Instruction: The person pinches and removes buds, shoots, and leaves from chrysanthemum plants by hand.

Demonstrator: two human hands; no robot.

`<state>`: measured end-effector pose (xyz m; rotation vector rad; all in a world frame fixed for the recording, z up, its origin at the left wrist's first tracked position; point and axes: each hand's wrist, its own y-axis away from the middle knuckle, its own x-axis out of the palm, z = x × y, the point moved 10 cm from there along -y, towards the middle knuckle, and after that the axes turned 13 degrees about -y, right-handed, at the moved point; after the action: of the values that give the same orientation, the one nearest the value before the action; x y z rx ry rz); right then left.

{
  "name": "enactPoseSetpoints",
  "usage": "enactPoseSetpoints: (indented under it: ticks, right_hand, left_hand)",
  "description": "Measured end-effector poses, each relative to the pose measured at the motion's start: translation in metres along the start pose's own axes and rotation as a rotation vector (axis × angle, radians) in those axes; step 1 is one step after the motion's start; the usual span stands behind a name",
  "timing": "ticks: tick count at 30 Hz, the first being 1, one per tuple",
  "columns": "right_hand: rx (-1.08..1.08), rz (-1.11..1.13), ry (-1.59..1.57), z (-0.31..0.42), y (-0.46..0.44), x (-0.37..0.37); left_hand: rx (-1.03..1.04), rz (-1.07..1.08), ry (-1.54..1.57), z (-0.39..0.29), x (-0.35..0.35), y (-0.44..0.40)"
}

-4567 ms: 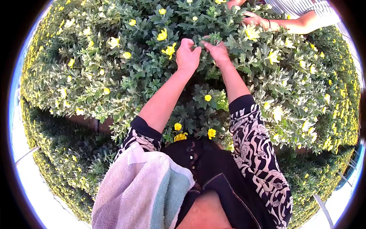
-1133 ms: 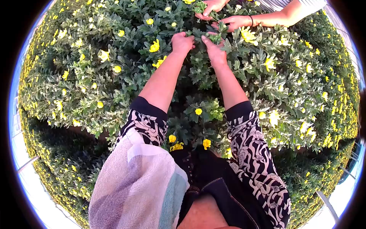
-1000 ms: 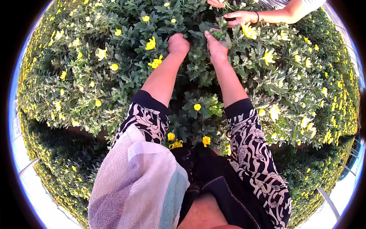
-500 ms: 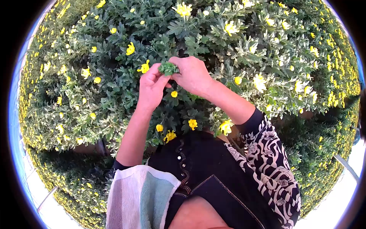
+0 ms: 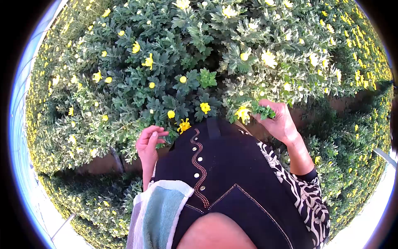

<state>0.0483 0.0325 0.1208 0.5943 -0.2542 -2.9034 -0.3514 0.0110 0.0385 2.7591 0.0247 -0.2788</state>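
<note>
My right fingers (image 5: 270, 104) were closed on a leafy green sprig (image 5: 265, 111), between two and three o'clock in my view. It poked out from between my thumb and fingertips, its leaves pointing toward nine o'clock of that hand.

My left fingers (image 5: 147, 133), between eight and nine o'clock, were loosely curled and partly open, with no hold on anything that I could see. They sat low beside the plants (image 5: 120, 89), well apart from the right ones.

A large yellow bloom (image 5: 243, 113) lay near the sprig, on its nine o'clock side. An orange-yellow flower (image 5: 184, 125) was between two and three o'clock from my left fingers, near my black top (image 5: 232, 166), and a round yellow one (image 5: 171, 114) lay just above it, toward its ten o'clock. At twelve o'clock a brighter green shoot (image 5: 207, 78) stood among darker leaves, above another yellow flower (image 5: 205, 108).

A striped towel (image 5: 161, 216) hung over my left side between six and seven o'clock, and my patterned sleeve (image 5: 304, 197) bunched up at about four. Past the left fingers, toward nine o'clock, bare soil (image 5: 97, 164) showed between the rows.
</note>
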Motion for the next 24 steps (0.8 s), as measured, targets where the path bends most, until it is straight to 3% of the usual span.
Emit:
enactPoseSetpoints:
  ticks: [3,5,8,9,11,16,24]
  right_hand:
    - [0.1,-0.273,0.197,-0.054,0.052,0.001]
    - [0.42,-0.227,0.462,-0.115,0.085,0.019]
    - [0.447,-0.224,0.642,-0.137,0.119,0.065]
    - [0.582,-0.129,0.64,-0.148,0.128,0.084]
    - [0.552,-0.16,0.562,-0.156,0.141,0.112]
    - [0.551,-0.228,0.391,-0.157,0.163,0.151]
    - [0.476,-0.419,0.257,-0.161,0.143,0.13]
  left_hand:
    - [0.015,0.15,-0.005,0.004,-0.001,0.003]
    - [0.024,0.229,-0.019,0.008,-0.012,0.003]
    - [0.049,0.343,-0.05,0.018,-0.036,0.011]
    - [0.0,0.349,-0.038,0.026,-0.045,0.014]
    - [-0.095,0.366,-0.011,0.043,-0.058,0.019]
    - [-0.099,0.452,-0.069,0.056,-0.07,0.024]
    - [-0.071,0.399,-0.078,0.05,-0.089,0.039]
